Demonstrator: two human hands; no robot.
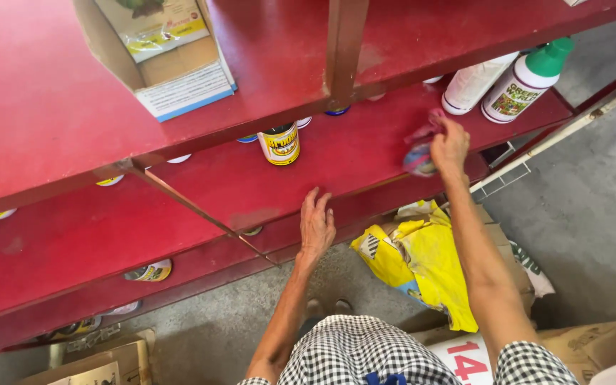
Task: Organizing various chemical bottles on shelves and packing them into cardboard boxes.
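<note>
Rag (419, 155), crumpled, pink and blue, pressed on the red shelf (351, 153) at 2 o'clock of frame centre. Right hand (449, 145): fingers bunched tight on the rag. Left hand (316, 222): fingers apart, flat on the shelf's front edge at 6 o'clock, gripping nothing.

Judgement: wipe in overlapping strokes, keep the left hand braced, steer clear of the bottles.

Containers: white bottle with green cap (527, 80) and plain white bottle (475, 82) at 2 o'clock, lying tilted, capped, contents unseen. Yellow-labelled can (279, 144) at 12 o'clock, closed. Open cardboard box (162, 53) above holds printed packets.
</note>
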